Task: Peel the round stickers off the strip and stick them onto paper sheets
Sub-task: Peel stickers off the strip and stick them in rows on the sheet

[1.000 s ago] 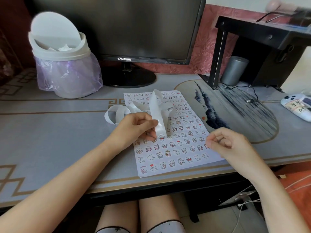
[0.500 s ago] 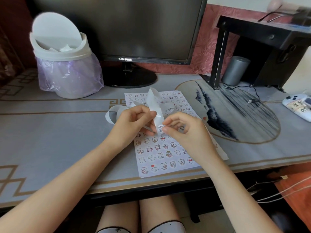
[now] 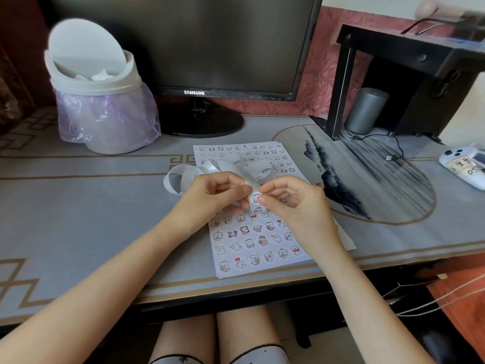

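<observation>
Left hand grips curly white backing strip, right hand pinches small round cartoon sticker at strip's end, both above white paper sheet covered with stickers, on grey desk mat.

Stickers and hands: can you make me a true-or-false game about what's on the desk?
1. The left hand grips the strip. True.
2. The right hand pinches a sticker at the strip's end. True.
3. The paper sheet has no stickers on it. False: rows of them cover it.
4. The bin stands right of the monitor. False: it stands left of it.
5. The monitor shows a cartoon. False: its screen is dark.
</observation>
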